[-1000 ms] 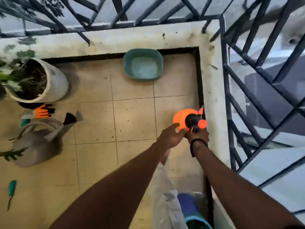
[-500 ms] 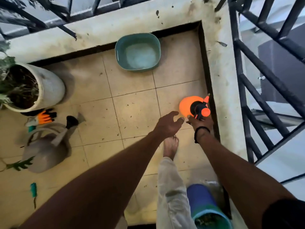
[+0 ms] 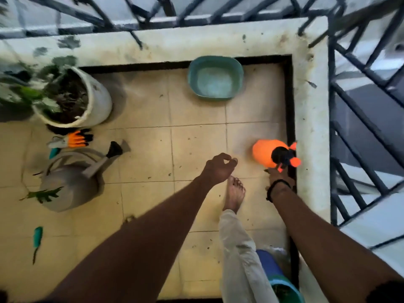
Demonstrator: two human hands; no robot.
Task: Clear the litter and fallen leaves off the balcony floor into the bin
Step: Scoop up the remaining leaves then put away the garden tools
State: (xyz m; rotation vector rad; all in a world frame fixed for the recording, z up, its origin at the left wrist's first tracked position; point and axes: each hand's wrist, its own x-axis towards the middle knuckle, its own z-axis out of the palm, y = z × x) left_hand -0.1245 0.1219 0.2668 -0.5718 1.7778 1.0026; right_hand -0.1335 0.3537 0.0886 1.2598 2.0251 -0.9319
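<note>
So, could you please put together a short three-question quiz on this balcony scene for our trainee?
1. True or false: the left hand grips the orange sprayer bottle.
2. Which thing lies nearest the white plant pot? A) the teal basin B) the orange-and-black gloves C) the bin
3. Fill in: the grey watering can has a green ____ lying against its side.

Key:
1. False. The left hand hangs in the air, apart from the bottle; the right hand is down beside the bottle's base.
2. B
3. Leaf
</note>
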